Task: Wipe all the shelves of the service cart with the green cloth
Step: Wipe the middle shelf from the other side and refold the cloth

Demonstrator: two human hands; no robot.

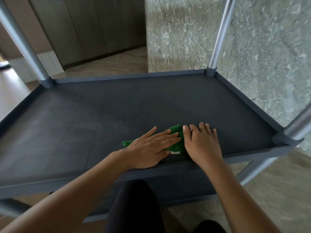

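A dark grey shelf (117, 105) of the service cart fills the middle of the head view, with a raised rim all round. The green cloth (176, 145) lies bunched on it near the front edge, right of centre, with a white tag showing at its near side. My left hand (151, 147) lies flat on the cloth's left part, fingers straight and pointing right. My right hand (202, 143) lies flat on the cloth's right part, fingers spread and pointing away from me. Most of the cloth is hidden under both hands.
Silver posts rise from the shelf's corners: back left (21, 41), back right (220, 34), front right (299, 125). A marbled wall (193, 36) stands behind and to the right. Another dark shelf (185, 187) shows below, and my dark-clothed knees (134, 207) are under the front rim.
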